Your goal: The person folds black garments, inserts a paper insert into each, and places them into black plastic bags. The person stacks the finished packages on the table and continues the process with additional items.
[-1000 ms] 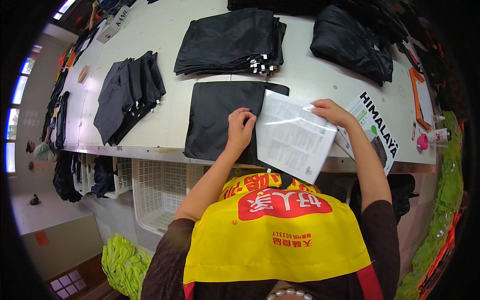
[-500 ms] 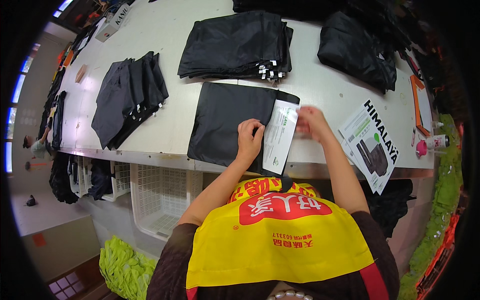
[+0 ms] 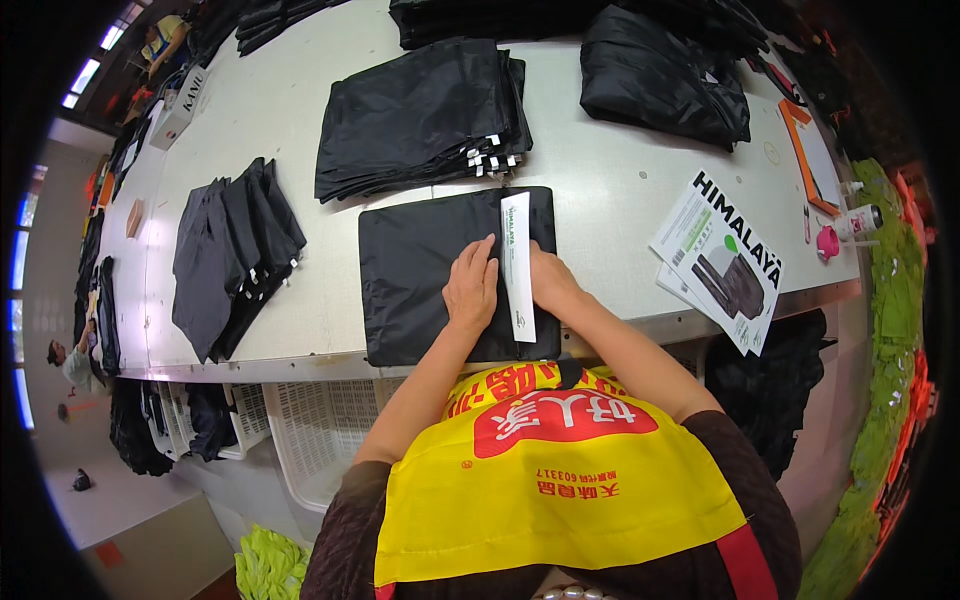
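Note:
A flat black folded fabric item (image 3: 410, 290) lies at the table's front edge, nearly square to it. Along its right part stands or lies a narrow white printed card strip (image 3: 519, 270), with black fabric showing on both sides. My left hand (image 3: 472, 284) rests palm down on the fabric, its fingers stretched toward the strip's left edge. At the strip's right edge is my right hand (image 3: 553, 280), bent over the fabric; its fingertips are hidden by the strip, so their grip does not show.
Behind lies a thick stack of black folded items (image 3: 410, 120) with white tags. A smaller pile (image 3: 235, 255) is at left, a black bundle (image 3: 660, 80) at back right. Printed sheets (image 3: 720, 260), an orange-edged board (image 3: 810, 155) and a bottle (image 3: 858, 221) lie right. A white crate (image 3: 325, 440) is below.
My right hand has moved left onto the fabric beside the card. The card shows narrower, and the black item sits straighter to the table edge. My left hand has flattened out.

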Tool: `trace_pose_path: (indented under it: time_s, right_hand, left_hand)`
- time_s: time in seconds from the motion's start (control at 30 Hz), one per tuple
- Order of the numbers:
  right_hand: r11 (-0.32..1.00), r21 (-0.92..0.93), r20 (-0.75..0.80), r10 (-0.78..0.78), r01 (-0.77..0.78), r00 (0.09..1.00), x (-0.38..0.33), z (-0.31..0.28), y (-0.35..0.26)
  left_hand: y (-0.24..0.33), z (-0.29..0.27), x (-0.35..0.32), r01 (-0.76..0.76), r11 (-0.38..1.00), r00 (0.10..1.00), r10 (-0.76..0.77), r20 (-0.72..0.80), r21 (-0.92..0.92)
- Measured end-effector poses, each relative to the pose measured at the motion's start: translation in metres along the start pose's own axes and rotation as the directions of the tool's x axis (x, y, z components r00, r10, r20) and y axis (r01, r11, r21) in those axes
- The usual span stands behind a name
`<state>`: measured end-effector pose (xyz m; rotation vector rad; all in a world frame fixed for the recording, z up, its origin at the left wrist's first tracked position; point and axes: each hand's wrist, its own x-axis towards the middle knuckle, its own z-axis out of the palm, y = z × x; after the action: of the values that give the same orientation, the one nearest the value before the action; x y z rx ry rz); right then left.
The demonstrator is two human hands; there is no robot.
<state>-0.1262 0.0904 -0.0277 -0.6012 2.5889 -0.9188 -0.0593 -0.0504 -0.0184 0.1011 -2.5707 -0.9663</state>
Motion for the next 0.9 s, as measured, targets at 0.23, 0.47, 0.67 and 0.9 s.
trace_pose_path:
  time_s: [0.23, 0.47, 0.67, 0.9]
  right_hand:
    - [0.981, -0.118, 0.049, 0.158, -0.152, 0.986, -0.009, -0.031, -0.021]
    - [0.852, 0.495, -0.143, 0.273, -0.17, 0.951, -0.028, -0.072, 0.021]
    - [0.87, 0.472, -0.19, -0.06, 0.144, 0.98, -0.025, -0.065, 0.007]
    - [0.902, 0.386, -0.003, 0.211, -0.193, 0.978, -0.059, -0.022, 0.016]
  left_hand:
    - [0.007, 0.001, -0.004, -0.232, 0.95, 0.972, 0.215, 0.1, 0.211]
    - [0.006, 0.001, 0.004, -0.335, 0.89, 0.93, 0.257, 0.264, 0.311]
    - [0.009, 0.003, 0.045, -0.256, 0.898, 0.836, 0.02, 0.548, 0.357]
    - [-0.033, 0.013, 0.003, 0.151, 0.828, 0.989, -0.124, 0.087, -0.54]
